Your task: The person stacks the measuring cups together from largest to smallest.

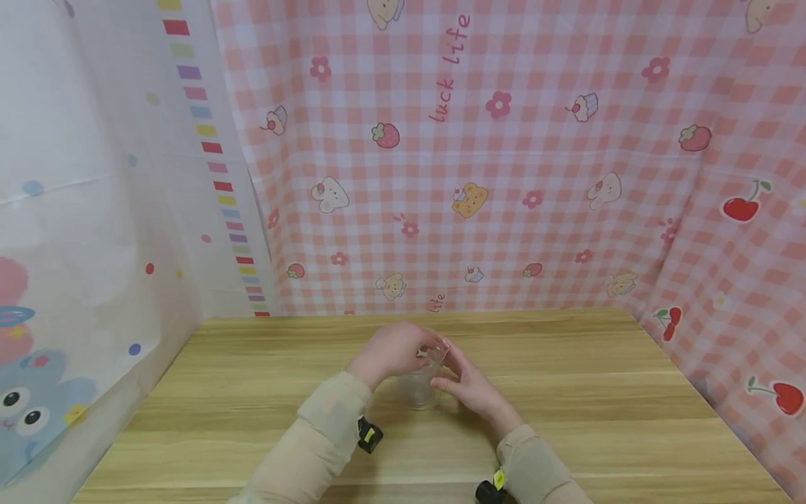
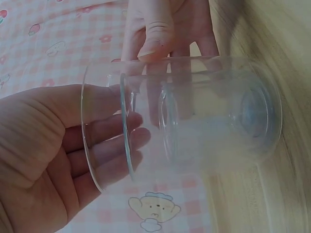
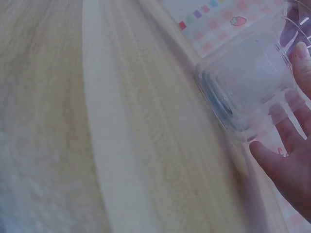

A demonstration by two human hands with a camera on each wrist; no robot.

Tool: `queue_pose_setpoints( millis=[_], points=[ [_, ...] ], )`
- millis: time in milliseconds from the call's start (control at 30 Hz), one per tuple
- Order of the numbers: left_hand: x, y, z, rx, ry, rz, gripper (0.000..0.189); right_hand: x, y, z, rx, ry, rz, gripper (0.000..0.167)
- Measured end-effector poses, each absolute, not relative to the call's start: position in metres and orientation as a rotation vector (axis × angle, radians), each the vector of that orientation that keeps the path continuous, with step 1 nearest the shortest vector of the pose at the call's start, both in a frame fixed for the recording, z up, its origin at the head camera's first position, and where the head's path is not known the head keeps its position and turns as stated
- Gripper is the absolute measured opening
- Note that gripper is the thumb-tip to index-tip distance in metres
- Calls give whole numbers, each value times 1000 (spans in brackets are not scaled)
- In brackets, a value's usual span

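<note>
Clear plastic cups (image 1: 417, 393), one set inside another, stand on the table in front of the person. From above, the left hand (image 1: 393, 351) reaches over the rim and holds the upper cup there. In the left wrist view its thumb and fingers lie at the rim end of the nested cups (image 2: 214, 141), and several rim lines show through the plastic. My right hand (image 1: 474, 390) grips the cups from the right side, its thumb (image 2: 156, 41) against the wall. The right wrist view shows the base of the cups (image 3: 218, 97) close to the tabletop, with the right fingers beside it.
A wood-grain table (image 1: 598, 420) spreads around the hands. Behind it hangs a pink checked cloth (image 1: 554, 238) with printed figures, which also covers the right side. A white printed cloth (image 1: 94, 175) hangs at the left. Each wrist carries a small black camera (image 1: 369, 435).
</note>
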State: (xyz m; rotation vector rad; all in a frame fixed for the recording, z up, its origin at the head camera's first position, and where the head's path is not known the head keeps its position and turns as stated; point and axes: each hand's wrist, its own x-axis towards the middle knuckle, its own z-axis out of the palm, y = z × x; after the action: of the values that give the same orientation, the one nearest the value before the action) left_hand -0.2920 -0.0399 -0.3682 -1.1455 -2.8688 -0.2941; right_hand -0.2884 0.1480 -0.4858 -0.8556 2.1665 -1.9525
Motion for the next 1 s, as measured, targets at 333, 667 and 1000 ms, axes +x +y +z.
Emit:
queue_pose_setpoints(
  millis=[333,667,1000],
  points=[
    [-289,-42,-373,-1161,-2749,-349,22,-287,149,-483,-859,2119,-1989,81],
    [-282,-46,-376,-1151,-2650,-394,25,-286,153,-479,-867,2174,-1921,80],
    [-274,-56,-377,-1151,-2530,-425,33,-280,161,-472,-810,2321,-1834,76]
  ],
)
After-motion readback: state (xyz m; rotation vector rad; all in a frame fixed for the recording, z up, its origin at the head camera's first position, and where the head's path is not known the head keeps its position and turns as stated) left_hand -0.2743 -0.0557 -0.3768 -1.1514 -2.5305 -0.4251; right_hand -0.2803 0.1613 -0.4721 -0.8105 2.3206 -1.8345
